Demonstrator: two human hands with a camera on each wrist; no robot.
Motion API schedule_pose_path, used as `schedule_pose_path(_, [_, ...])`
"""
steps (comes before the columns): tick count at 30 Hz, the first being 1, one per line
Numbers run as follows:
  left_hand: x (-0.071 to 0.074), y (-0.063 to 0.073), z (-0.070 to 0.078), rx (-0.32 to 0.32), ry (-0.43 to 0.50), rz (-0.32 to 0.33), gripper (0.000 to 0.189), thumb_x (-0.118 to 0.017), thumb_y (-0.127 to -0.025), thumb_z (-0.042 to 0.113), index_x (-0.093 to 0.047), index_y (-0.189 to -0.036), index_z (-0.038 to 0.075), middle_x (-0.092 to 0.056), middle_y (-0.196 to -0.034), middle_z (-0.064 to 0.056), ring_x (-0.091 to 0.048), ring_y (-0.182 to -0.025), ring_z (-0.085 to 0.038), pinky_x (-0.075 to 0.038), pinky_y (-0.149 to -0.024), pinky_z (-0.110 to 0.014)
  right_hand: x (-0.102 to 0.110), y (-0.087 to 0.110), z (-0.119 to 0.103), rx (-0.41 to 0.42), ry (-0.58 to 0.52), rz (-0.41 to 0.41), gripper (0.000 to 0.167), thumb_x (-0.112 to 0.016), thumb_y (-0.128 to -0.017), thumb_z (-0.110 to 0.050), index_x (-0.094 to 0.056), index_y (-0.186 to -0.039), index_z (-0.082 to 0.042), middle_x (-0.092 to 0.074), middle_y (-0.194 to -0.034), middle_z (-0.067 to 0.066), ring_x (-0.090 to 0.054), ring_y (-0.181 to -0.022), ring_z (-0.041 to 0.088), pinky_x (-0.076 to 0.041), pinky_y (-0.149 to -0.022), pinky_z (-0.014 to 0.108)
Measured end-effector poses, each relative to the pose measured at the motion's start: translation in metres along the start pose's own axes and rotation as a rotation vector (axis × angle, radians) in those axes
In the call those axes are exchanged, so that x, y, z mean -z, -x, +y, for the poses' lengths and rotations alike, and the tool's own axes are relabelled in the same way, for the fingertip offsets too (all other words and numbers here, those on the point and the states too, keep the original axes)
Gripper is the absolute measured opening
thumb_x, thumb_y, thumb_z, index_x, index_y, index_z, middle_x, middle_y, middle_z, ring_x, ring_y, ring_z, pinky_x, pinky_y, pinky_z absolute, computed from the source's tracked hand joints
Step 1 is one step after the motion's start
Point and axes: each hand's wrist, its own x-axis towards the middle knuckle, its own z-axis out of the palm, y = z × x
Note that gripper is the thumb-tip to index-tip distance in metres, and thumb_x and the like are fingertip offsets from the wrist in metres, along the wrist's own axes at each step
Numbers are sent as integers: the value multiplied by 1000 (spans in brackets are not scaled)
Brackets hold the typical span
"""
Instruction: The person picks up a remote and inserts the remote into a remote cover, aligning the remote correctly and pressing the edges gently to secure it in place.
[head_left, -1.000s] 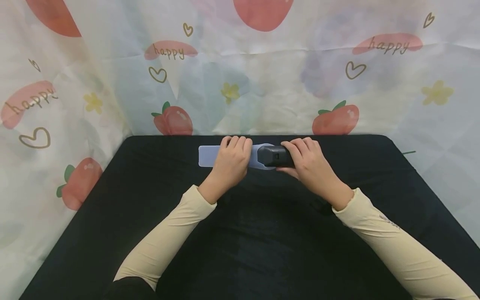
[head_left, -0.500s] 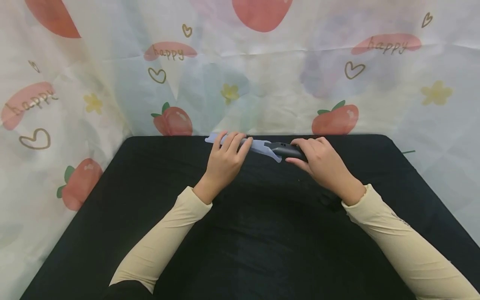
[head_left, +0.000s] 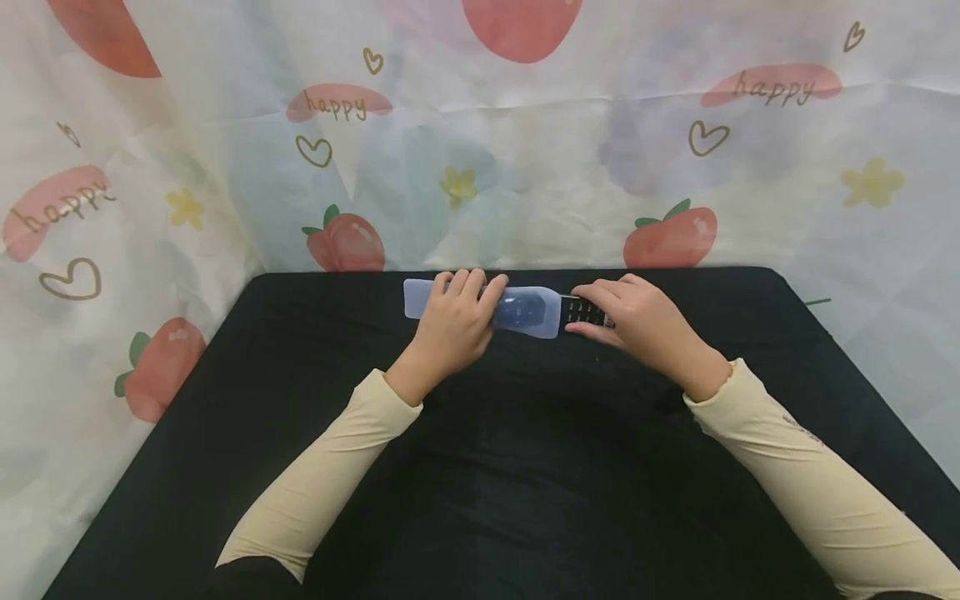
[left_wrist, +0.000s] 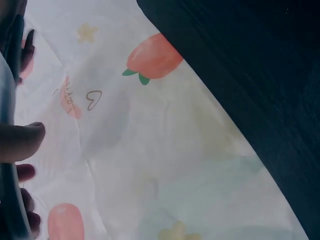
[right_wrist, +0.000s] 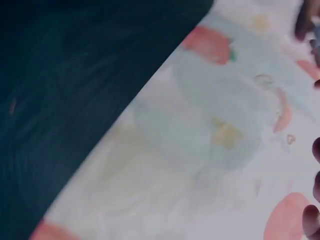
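Note:
Over the far part of the table, my left hand [head_left: 454, 323] grips a translucent bluish sleeve [head_left: 536, 308]. A black remote control [head_left: 583, 312] sits partly inside it; its dark shape shows through the sleeve, and buttons face up on the part sticking out. My right hand [head_left: 643, 327] pinches that outer end, thumb below and fingers above, covering the tip. In the left wrist view, my left thumb [left_wrist: 22, 141] lies across the held item at the left edge. Only some fingertips [right_wrist: 311, 220] of my right hand show at the right edge of the right wrist view.
A black cloth [head_left: 480, 467] covers the table, whose far edge lies just beyond the hands. Behind it and to the left hangs a pale curtain [head_left: 540, 167] printed with strawberries, hearts and flowers.
The sleeve and remote have turned over, from the plain black back facing up to the buttons facing up. My right hand has shifted slightly right, and more of the remote lies within the sleeve.

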Motion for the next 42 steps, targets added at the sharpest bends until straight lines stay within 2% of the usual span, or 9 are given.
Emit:
schedule_pose_path(2, [2, 0, -1, 14, 24, -47, 39, -60, -79, 15, -56, -117, 10, -57, -95, -8, -54, -92, -25, -42, -84, -41, -2, 2, 4, 102, 116, -6, 56, -59, -86, -51, -63, -102, 2, -67, -78, 12, -62, -64, 23, -45, -61, 36])
schedule_pose_path(5, [3, 0, -2, 20, 30, -84, 38, -59, -78, 17, -55, -115, 10, -56, -94, -7, -53, -92, -25, -41, -86, -41, -5, 4, 7, 162, 203, -52, 61, -78, -71, -44, -61, -105, 3, -66, -78, 12, -63, -66, 23, -46, -63, 38])
schedule_pose_path(7, [4, 0, -2, 15, 19, -79, 36, -59, -76, 17, -56, -111, 9, -55, -92, -7, -53, -89, -25, -42, -86, -41, -7, 4, 7, 168, 220, -74, 66, -86, -60, -36, -60, -106, 3, -65, -79, 12, -62, -66, 23, -47, -64, 38])
schedule_pose_path(11, [4, -3, -1, -17, -29, -15, 24, -60, -74, 15, -56, -96, 8, -56, -83, -6, -53, -79, -23, -43, -75, -35, -8, 3, 5, 157, 157, -108, 66, -87, -59, -29, -57, -109, 3, -62, -81, 11, -56, -63, 21, -47, -61, 36])
schedule_pose_path(20, [9, -12, 0, -60, -30, 61, 15, -60, -68, 7, -54, -81, 9, -57, -72, -2, -55, -67, -20, -41, -58, -29, -6, -1, 1, 113, 10, -78, 69, -89, -55, -15, -57, -114, 2, -57, -83, 9, -54, -64, 21, -49, -62, 36])
schedule_pose_path(28, [12, -15, -1, -59, -88, 9, 18, -67, -69, 11, -57, -84, 9, -61, -76, -2, -58, -72, -19, -43, -66, -30, -16, -2, -15, -76, -215, -114, 62, -85, -63, -11, -54, -114, 6, -66, -95, 15, -64, -76, 21, -55, -65, 37])
schedule_pose_path(32, [13, -16, -7, -79, -77, -9, 21, -69, -70, 11, -59, -88, 10, -63, -81, -2, -58, -79, -19, -45, -72, -32, -21, -4, -24, -148, -230, -97, 58, -84, -65, -10, -55, -113, 6, -66, -98, 16, -64, -77, 22, -55, -64, 36])
schedule_pose_path(36, [8, -17, -14, 29, -49, 75, 28, -64, -75, 6, -60, -102, 9, -61, -100, -6, -55, -97, -23, -41, -93, -38, -24, -14, -31, -227, -191, -52, 58, -82, -68, -13, -54, -114, 7, -65, -102, 18, -64, -79, 25, -55, -65, 38])
schedule_pose_path(42, [1, -13, -10, 275, -80, 242, 58, -74, -75, 35, -47, -117, 5, -44, -120, -13, -38, -111, -28, -27, -105, -46, -24, -30, -39, -421, -192, 80, 57, -80, -73, -17, -53, -117, 7, -64, -100, 20, -63, -79, 29, -54, -67, 42])
